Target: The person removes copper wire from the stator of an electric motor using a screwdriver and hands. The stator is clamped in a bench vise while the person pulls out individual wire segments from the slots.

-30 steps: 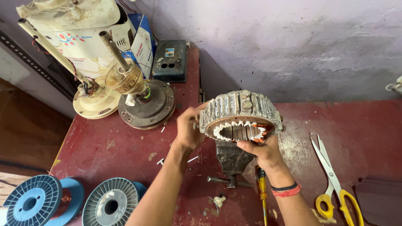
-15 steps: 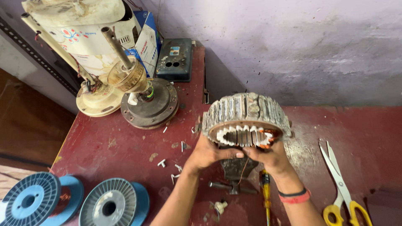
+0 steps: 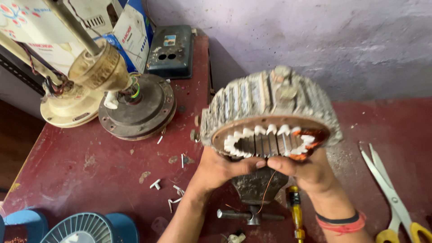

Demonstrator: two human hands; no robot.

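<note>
Dark red and scuffed, the workbench (image 3: 81,180) runs up to a rough pale purple wall (image 3: 292,36). At its far edge sits a dark open-topped metal box (image 3: 173,51); what it holds cannot be made out. Blue wire spools (image 3: 85,228) show at the near left edge. Beside the box stand a round motor housing (image 3: 139,108) with a brass-coloured hub and shaft (image 3: 96,67) over it, and a cream fan base (image 3: 67,110) further left. Small white insulation scraps (image 3: 168,193) litter the bench.

Both hands hold a ring-shaped motor stator (image 3: 270,112) up in the air above a small bench vise (image 3: 254,189), hiding most of it. The left hand (image 3: 216,168) grips the ring's lower rim, the right hand (image 3: 306,168) grips the rim beside it, thumbs nearly meeting. The stator's bore faces the camera and slightly down, its axis tilted toward the viewer, white slot liners lining the inside. A thin copper wire (image 3: 265,191) trails down. A yellow-handled screwdriver (image 3: 294,211) and yellow-handled scissors (image 3: 389,189) lie to the right.
</note>
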